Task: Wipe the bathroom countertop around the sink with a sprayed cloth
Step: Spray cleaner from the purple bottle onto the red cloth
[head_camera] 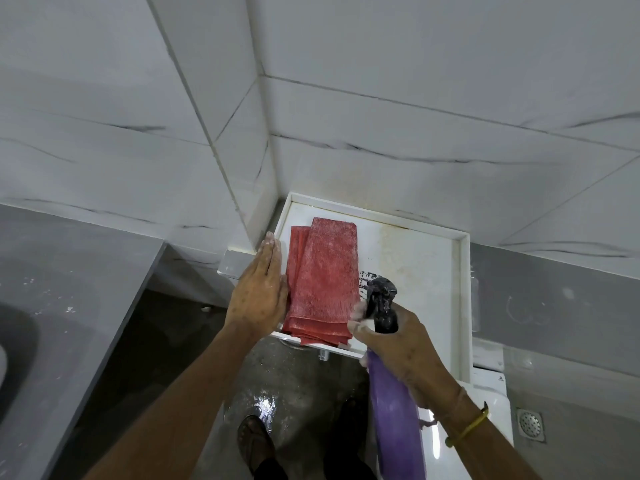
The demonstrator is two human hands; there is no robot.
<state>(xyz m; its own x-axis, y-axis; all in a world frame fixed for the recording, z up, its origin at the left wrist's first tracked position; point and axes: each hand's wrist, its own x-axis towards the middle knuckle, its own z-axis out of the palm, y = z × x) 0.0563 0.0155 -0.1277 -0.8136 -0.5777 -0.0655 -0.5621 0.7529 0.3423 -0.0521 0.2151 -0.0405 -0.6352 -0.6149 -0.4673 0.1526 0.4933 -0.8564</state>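
Observation:
A folded red cloth (323,278) lies on a white rimmed shelf (415,258) in the wall corner. My left hand (259,289) rests flat, fingers together, against the cloth's left edge. My right hand (398,341) grips a purple spray bottle (394,410) by its neck, a finger on the black trigger head (381,303), whose nozzle points at the cloth. The grey countertop (69,306) runs along the left, with the dark sink basin (17,348) partly visible at the left edge.
White marble-look tiled walls meet in a corner behind the shelf. A white appliance (491,393) stands below the shelf at right, beside a floor drain (530,426). The wet grey floor and my sandalled foot (254,441) show at the bottom.

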